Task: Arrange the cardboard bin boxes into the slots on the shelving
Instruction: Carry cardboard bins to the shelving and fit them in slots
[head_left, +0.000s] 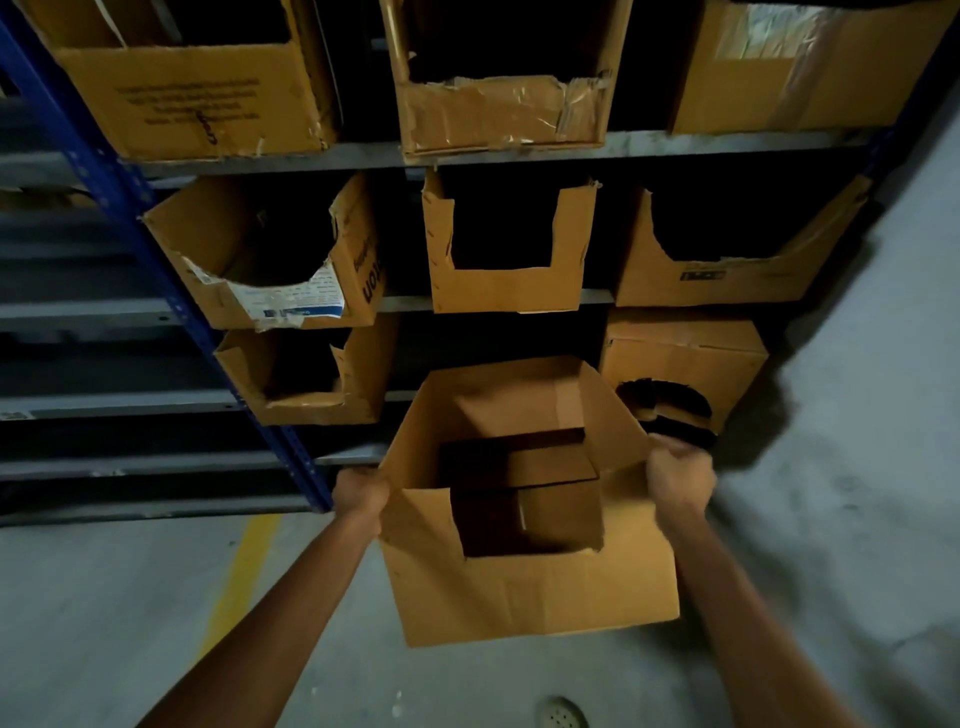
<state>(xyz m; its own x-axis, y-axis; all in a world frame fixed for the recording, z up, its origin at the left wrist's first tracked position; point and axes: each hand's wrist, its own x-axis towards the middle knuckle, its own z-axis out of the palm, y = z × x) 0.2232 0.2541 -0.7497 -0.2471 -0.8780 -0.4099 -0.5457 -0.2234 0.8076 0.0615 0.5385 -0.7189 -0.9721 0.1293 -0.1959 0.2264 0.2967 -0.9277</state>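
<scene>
Box in hand: a cardboard box (535, 592), open at the top and with a square piece cut out of its front, was held up in front of the shelving (130, 192), level with the lower row.
Where it sat: it hung before the dark gap between the lower left box (311, 405) and the lower right box (727, 364), and was not inside the slot.
Left hand: the left hand (361, 493) gripped the box's left upper corner, fingers curled over the rim.
Right hand: the right hand (680, 480) gripped the right upper edge the same way, though it looked a little blurred.
Shelving: it had a blue upright post and grey shelves (363, 156).
Top row: three boxes stood side by side, the middle one (498, 111) torn and taped.
Middle row: three more boxes had cut fronts; the left one (270, 249) was turned at an angle and the centre one (509, 249) had a square opening.
Lower right box: it had a rounded hole with something dark inside that I could not make out.
Floor: the grey concrete (104, 597) carried a yellow line (239, 577) and a round drain cover (561, 714) near the bottom edge.
</scene>
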